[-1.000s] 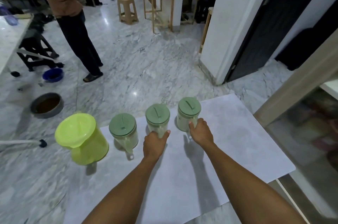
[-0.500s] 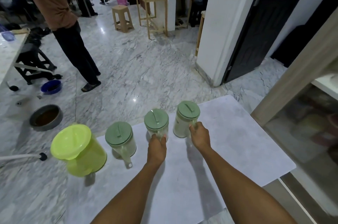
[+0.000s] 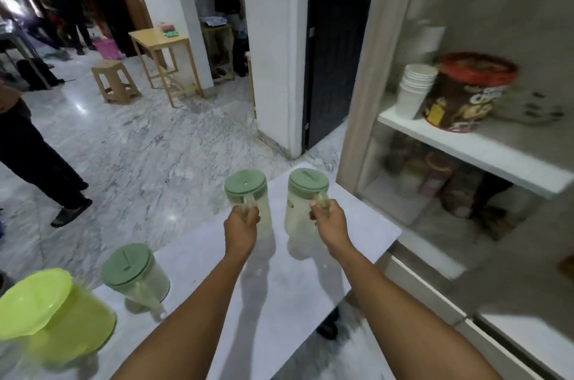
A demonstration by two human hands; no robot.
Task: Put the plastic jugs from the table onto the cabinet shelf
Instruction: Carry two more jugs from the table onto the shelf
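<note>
My left hand (image 3: pixel 240 226) grips the handle of a clear jug with a green lid (image 3: pixel 247 190), held above the white table (image 3: pixel 289 280). My right hand (image 3: pixel 329 219) grips the handle of a second clear green-lidded jug (image 3: pixel 302 202), also lifted off the table. A third clear jug with a green lid (image 3: pixel 133 274) stands on the table at the left, beside a lime-green jug (image 3: pixel 52 317) at the table's left end. The cabinet shelf (image 3: pixel 478 149) lies to the right, at about the height of the lifted jugs.
On the shelf stand a stack of white cups (image 3: pixel 414 89) and a brown tub with a red lid (image 3: pixel 466 93). Below it, packets sit behind glass. A person's legs (image 3: pixel 34 162) stand on the marble floor at left. A wooden stool (image 3: pixel 113 81) and a small table (image 3: pixel 161 59) are farther back.
Both hands have lifted their jugs off the table and carried them right. My view has turned right and up, bringing the cabinet shelf into sight.
</note>
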